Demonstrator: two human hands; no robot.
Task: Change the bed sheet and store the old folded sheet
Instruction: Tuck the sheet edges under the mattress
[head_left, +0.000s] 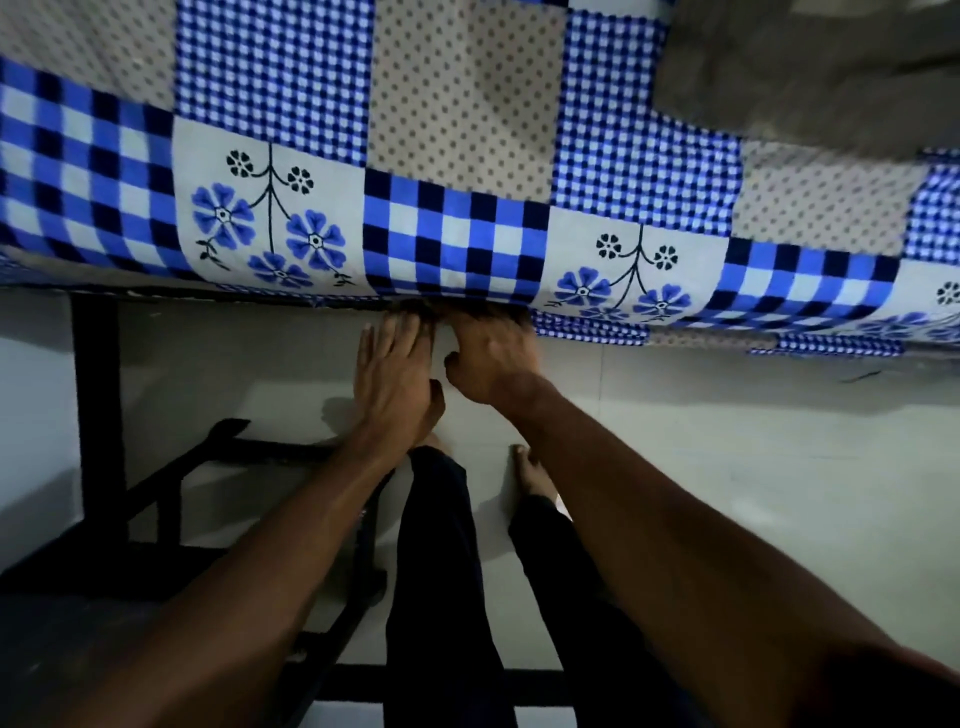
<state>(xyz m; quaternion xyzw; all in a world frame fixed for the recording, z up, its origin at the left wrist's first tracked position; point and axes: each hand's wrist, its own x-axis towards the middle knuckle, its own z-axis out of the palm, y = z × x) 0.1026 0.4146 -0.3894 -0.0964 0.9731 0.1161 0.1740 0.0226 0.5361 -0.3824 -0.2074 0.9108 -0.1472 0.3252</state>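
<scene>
A blue, white and grey patchwork bed sheet (457, 171) with checks, dots and flower squares covers the bed across the upper half of the head view. Both hands reach to its near lower edge at the middle. My left hand (395, 374) lies flat with straight fingers, the fingertips at the sheet's edge under the mattress side. My right hand (488, 358) is beside it, fingers pushed up under the sheet's edge and hidden there, thumb showing. To the right of my hands the sheet's edge (727, 338) hangs loose below the bed side.
A grey cloth or pillow (810, 78) lies on the bed at top right. A black metal frame (98, 405) stands on the pale tiled floor (753, 467) at left and low in front. My dark trouser legs and bare feet are below my hands.
</scene>
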